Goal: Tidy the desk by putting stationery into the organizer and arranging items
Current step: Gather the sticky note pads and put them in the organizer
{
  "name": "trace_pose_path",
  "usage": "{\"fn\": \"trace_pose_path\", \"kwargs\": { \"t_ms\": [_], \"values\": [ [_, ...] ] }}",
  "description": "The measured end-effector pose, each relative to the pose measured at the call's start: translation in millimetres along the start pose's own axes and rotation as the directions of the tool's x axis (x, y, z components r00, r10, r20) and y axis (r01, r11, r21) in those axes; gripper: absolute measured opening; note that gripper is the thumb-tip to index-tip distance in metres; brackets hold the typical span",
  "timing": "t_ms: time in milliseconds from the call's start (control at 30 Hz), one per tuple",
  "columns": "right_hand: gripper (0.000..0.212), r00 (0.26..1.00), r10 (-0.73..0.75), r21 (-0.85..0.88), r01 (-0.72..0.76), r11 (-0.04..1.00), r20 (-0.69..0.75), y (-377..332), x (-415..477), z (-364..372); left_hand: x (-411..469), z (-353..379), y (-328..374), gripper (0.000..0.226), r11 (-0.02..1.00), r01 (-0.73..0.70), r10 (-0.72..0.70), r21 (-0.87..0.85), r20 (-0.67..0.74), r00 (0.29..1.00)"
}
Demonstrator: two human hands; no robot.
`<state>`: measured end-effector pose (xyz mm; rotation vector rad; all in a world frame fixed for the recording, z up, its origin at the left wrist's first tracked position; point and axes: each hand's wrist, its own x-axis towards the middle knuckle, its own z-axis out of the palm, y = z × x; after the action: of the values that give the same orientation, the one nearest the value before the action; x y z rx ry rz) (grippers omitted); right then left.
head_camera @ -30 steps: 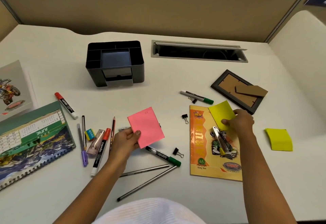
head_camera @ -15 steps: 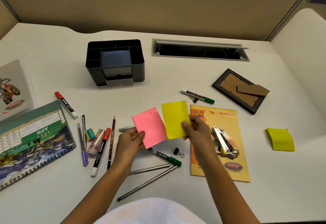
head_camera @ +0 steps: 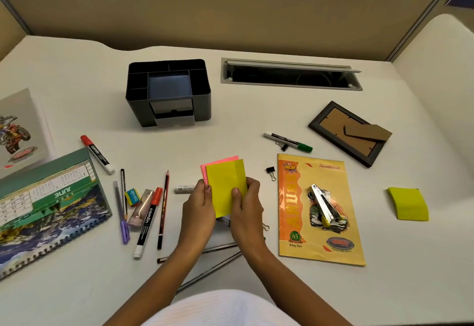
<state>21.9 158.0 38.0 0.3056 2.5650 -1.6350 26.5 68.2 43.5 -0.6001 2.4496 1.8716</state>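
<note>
A yellow sticky pad point(head_camera: 225, 184) lies stacked on top of a pink sticky pad point(head_camera: 218, 162), held above the desk centre. My left hand point(head_camera: 198, 210) grips the stack's left edge and my right hand point(head_camera: 247, 210) grips its right edge, thumbs on top. The black organizer point(head_camera: 202, 100) stands behind them, its compartments holding nothing that I can see. Pens, pencils and markers point(head_camera: 147, 220) lie to the left of my hands. A second yellow pad point(head_camera: 409, 203) lies at the far right.
A stapler point(head_camera: 323, 205) rests on an orange notebook point(head_camera: 295, 210) to the right. A green marker point(head_camera: 288, 141), binder clips point(head_camera: 271, 171), a face-down photo frame point(head_camera: 331, 125), a desk calendar point(head_camera: 46, 205) and an open cable tray point(head_camera: 289, 75) surround the work spot.
My right hand carried the yellow pad from the notebook leftward and laid it over the pink pad in my left hand. Both hands now hold the stack together.
</note>
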Motion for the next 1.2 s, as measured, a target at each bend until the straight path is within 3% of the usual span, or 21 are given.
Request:
{"fn": "trace_pose_path", "kwargs": {
  "t_ms": [200, 333, 433, 667, 767, 900, 1000, 1200],
  "values": [
    [0.026, 0.986, -0.165, 0.169, 0.156, 0.973, 0.037, -12.5, 3.0, -6.1, -6.8, -0.2, 14.2, 0.025, 0.994, -0.088, 0.086, -0.072, -0.022, 0.996],
    [0.030, 0.963, -0.257, 0.206, 0.237, 0.949, 0.079, -11.6, -0.6, 1.0, -10.4, -4.8, 2.6, 0.026, 0.978, -0.202, 0.194, -0.056, -0.123, 0.973],
    [0.035, 0.955, -0.271, 0.169, 0.249, 0.954, 0.118, -5.0, -4.9, 10.3, -10.8, -7.8, -14.3, 0.018, 0.960, -0.278, 0.263, -0.041, -0.213, 0.941],
    [0.031, 0.960, -0.232, 0.103, 0.218, 0.970, 0.153, 11.0, -5.1, 22.3, -7.5, -9.2, -35.0, 0.026, 0.963, -0.264, 0.270, 0.062, -0.169, 0.948],
    [0.030, 0.957, -0.251, 0.134, 0.233, 0.963, 0.143, 8.0, -1.9, 17.1, -3.3, -12.2, -35.2, 0.019, 0.961, -0.252, 0.269, 0.111, -0.191, 0.944],
    [0.024, 0.945, -0.323, 0.161, 0.327, 0.931, -0.052, 5.9, 13.3, -4.0, 5.5, -16.9, -26.0, 0.014, 0.967, -0.230, 0.250, 0.112, -0.221, 0.943],
    [0.019, 0.889, -0.361, 0.012, 0.379, 0.925, -0.282, 19.6, 31.2, -34.7, 15.0, -19.0, -18.2, 0.015, 0.986, -0.163, 0.163, 0.019, -0.214, 0.963],
    [0.028, 0.731, -0.266, -0.229, 0.153, 0.961, -0.628, 62.9, 64.0, -126.9, 23.7, -15.4, -11.4, 0.024, 0.961, 0.031, -0.051, -0.276, -0.064, 0.997]
  ]
}}
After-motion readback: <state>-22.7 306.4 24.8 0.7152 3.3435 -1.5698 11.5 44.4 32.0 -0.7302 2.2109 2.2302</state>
